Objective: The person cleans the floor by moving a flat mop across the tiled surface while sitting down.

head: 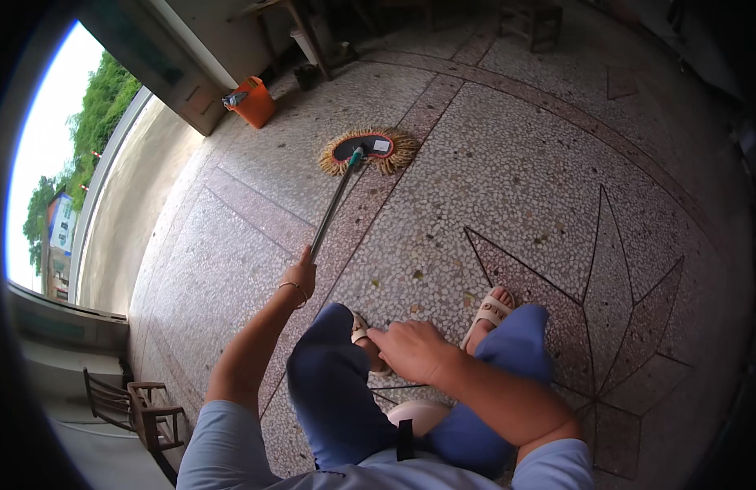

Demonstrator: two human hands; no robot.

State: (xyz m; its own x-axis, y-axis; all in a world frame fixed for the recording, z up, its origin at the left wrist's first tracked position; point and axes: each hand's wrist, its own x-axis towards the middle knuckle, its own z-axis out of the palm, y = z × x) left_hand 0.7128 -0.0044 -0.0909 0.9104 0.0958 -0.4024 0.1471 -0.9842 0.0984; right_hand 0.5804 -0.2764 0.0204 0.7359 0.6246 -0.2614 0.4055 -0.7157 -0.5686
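My left hand (301,271) grips the metal handle (335,202) of a dust mop near the picture's middle. The handle slants up and away to a teal joint on the mop head (369,150), which has a dark oval top with a pale label and a yellowish string fringe and lies flat on the terrazzo floor (451,184). In front of my lap, my right hand (411,350) hangs with its fingers bent and touches no tool; whether anything is inside its curled fingers cannot be seen. Below it are my knees in blue trousers and my feet in light sandals.
An orange bucket (257,105) with a cloth-like item on its rim stands by the doorway at the upper left. Behind it are a wooden table (304,30) and a white bin (306,46). A wooden chair (146,416) is at the lower left, a stool (530,18) at the top.
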